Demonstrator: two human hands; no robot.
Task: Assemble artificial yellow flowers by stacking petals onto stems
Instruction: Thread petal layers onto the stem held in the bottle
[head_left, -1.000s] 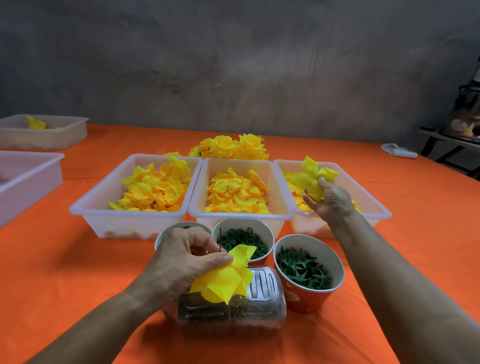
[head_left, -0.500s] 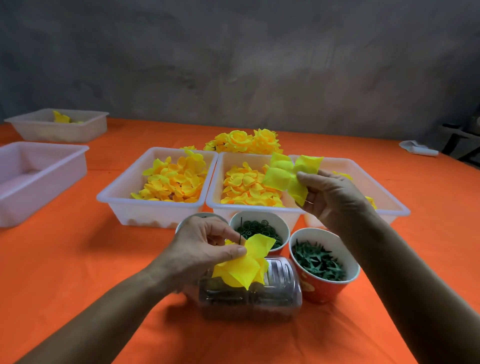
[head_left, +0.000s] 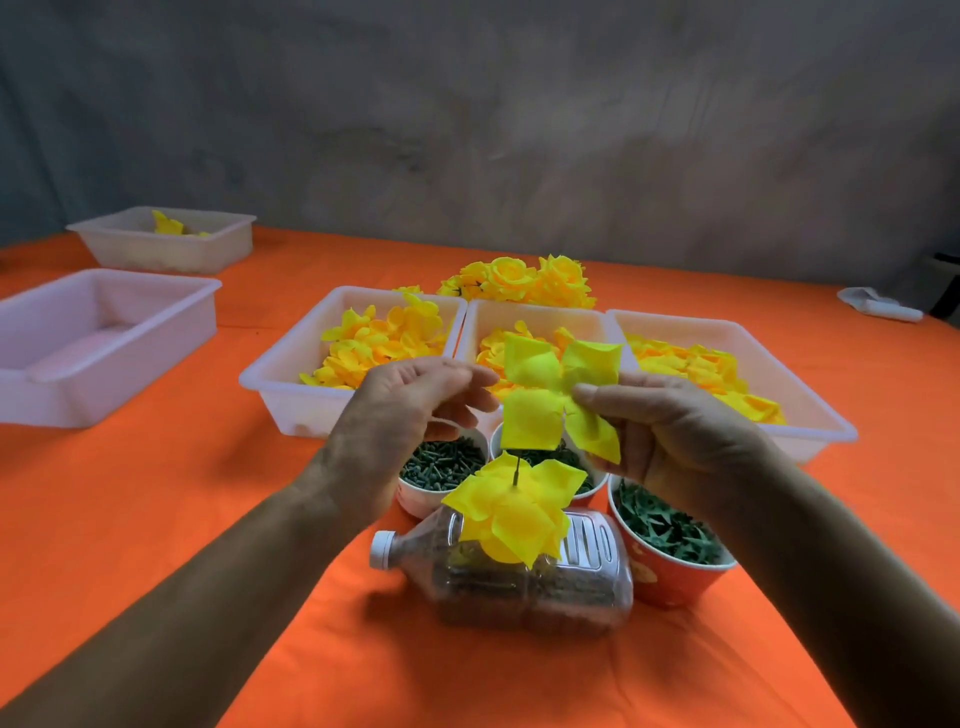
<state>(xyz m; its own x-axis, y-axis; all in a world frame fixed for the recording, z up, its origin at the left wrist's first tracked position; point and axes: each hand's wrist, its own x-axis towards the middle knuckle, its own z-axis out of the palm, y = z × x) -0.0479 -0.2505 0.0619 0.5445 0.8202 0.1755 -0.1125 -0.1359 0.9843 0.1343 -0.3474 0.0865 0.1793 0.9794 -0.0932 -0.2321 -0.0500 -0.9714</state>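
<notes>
One head-worn view looks forward and down, close over the orange table (head_left: 156, 519).

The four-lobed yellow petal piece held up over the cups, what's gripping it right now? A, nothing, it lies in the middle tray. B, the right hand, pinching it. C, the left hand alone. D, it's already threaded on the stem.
B: the right hand pinches the four-lobed petal piece near its centre, above the bare stem tip.

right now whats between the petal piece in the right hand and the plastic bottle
In the head view, the half-built flower on its thin stem sits between the petal piece held by the right hand and the plastic bottle.
</notes>
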